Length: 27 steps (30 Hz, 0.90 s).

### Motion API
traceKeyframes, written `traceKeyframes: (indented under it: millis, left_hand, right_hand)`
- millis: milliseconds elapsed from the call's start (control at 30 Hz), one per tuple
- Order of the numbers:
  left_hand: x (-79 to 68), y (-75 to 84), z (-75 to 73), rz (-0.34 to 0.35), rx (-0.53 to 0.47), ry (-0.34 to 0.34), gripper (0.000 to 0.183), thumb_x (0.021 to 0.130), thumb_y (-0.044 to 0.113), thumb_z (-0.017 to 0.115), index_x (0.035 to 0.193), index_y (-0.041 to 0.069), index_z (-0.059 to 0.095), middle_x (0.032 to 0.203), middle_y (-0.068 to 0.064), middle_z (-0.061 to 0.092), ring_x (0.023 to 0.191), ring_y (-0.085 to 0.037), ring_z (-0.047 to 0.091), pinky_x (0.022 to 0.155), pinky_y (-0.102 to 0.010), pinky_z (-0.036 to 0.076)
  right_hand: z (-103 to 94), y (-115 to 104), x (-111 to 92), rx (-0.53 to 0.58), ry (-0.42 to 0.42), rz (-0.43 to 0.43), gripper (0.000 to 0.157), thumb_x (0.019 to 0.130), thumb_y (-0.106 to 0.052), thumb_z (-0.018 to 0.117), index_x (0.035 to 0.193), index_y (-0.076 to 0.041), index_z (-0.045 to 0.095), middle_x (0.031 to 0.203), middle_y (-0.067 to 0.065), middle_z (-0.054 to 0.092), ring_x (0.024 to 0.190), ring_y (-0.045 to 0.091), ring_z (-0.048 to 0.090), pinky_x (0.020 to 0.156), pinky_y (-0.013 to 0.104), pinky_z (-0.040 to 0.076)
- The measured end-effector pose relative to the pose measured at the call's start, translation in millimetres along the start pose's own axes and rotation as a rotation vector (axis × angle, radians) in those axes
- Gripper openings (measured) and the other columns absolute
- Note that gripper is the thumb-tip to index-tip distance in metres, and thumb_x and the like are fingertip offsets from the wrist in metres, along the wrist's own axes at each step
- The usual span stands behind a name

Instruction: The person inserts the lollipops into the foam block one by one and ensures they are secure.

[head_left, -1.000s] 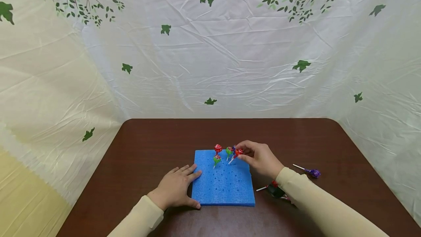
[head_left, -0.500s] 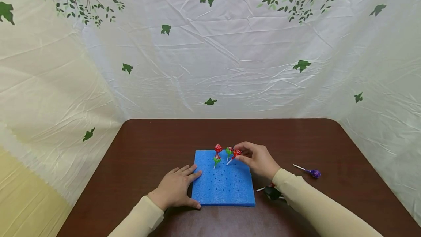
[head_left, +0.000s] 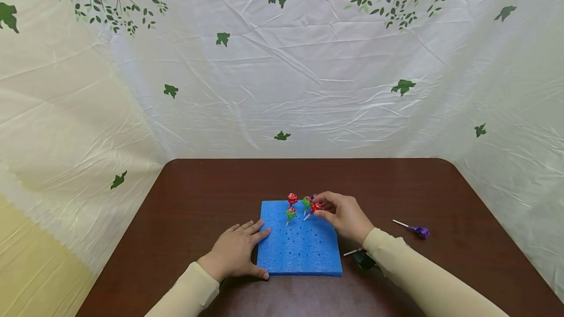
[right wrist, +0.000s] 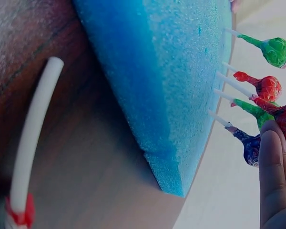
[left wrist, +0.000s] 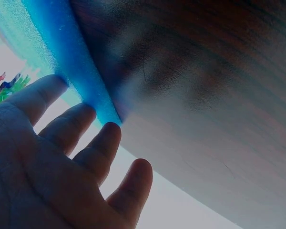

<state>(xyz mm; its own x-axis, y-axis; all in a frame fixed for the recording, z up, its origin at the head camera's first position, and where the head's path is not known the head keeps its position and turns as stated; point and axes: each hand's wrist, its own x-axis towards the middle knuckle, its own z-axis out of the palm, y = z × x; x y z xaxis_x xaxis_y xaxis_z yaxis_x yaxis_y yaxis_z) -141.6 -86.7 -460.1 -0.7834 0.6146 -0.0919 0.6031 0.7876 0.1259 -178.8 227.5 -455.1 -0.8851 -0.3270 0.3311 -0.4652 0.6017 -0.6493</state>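
A blue foam block [head_left: 299, 253] dotted with small holes lies on the table. My left hand [head_left: 240, 248] rests along its left edge, fingers spread and fairly straight. My right hand [head_left: 345, 216] pinches a red-wrapped lollipop [head_left: 315, 207] between thumb and fingers, its stick slanting down to the foam; whether the tip is in a hole I cannot tell. Around it stand a red lollipop [head_left: 292, 198], a green lollipop [head_left: 291, 213] and another green lollipop [head_left: 307, 201]. A dark blue lollipop [right wrist: 250, 145] also stands there, mostly hidden by my fingers in the head view.
A purple lollipop [head_left: 421, 232] lies on the brown table [head_left: 220, 185] at the right. Near the block's right edge lies a white lollipop stick [head_left: 351, 252], beside a dark object [head_left: 363, 260] partly under my right sleeve. A white leaf-printed sheet [head_left: 282, 87] surrounds the table.
My right hand has shifted slightly left with the red lollipop, whose stick now reaches farther left over the foam. The left hand and the block have stayed in place.
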Motion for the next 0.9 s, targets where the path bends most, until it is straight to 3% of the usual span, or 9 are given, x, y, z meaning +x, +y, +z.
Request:
traceKeyframes:
  millis: [500, 900]
  left_hand:
    - [1.5, -2.4, 2.6, 0.000, 0.003, -0.002, 0.102, 0.070, 0.075, 0.073, 0.151, 0.019, 0.047, 0.157, -0.009, 0.038, 0.142, -0.031, 0.038, 0.111, -0.053, 0.032]
    - [1.1, -3.7, 4.0, 0.003, -0.001, 0.006, 0.102, 0.070, 0.075, 0.073, 0.151, 0.019, 0.047, 0.157, -0.009, 0.038, 0.141, -0.031, 0.038, 0.111, -0.053, 0.033]
  right_hand:
    - [3.5, -1, 0, -0.035, 0.032, -0.052, 0.033, 0.082, -0.004, 0.081, 0.113, -0.010, 0.071, 0.112, 0.003, 0.067, 0.085, 0.012, 0.069, 0.075, 0.028, 0.058]
    - [11.1, -3, 0, -0.081, 0.015, -0.060, 0.031, 0.081, -0.007, 0.083, 0.110, -0.010, 0.074, 0.100, -0.001, 0.065, 0.082, 0.012, 0.066, 0.073, 0.027, 0.058]
